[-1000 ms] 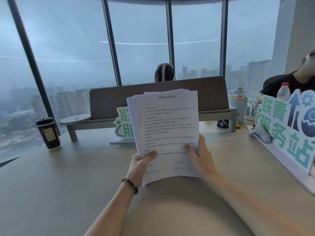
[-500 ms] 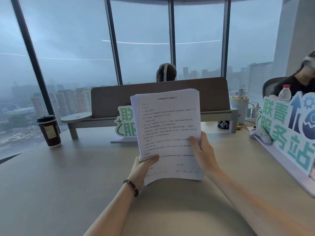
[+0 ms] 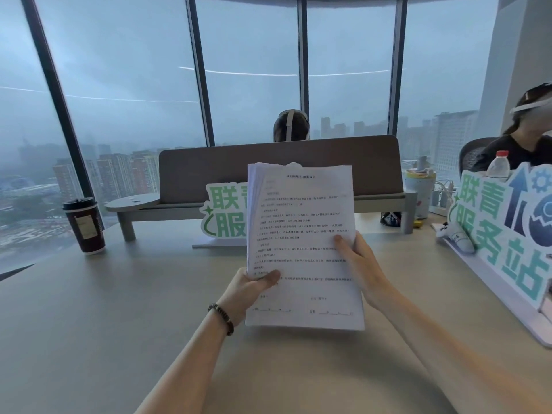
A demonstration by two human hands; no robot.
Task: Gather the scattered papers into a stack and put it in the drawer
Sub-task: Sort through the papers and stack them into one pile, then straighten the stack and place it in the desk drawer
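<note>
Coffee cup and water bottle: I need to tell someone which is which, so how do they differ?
The coffee cup is dark with a black lid; the water bottle is clear with a red cap. The coffee cup stands in full view at the far left; the water bottle is partly hidden behind the sign at right. Both stand upright.

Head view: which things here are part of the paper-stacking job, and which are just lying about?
Job:
paper stack, held upright
left hand, gripping its left edge
right hand, gripping its right edge

Lying about:
coffee cup
green sign
water bottle
desk

No drawer in view.
</note>
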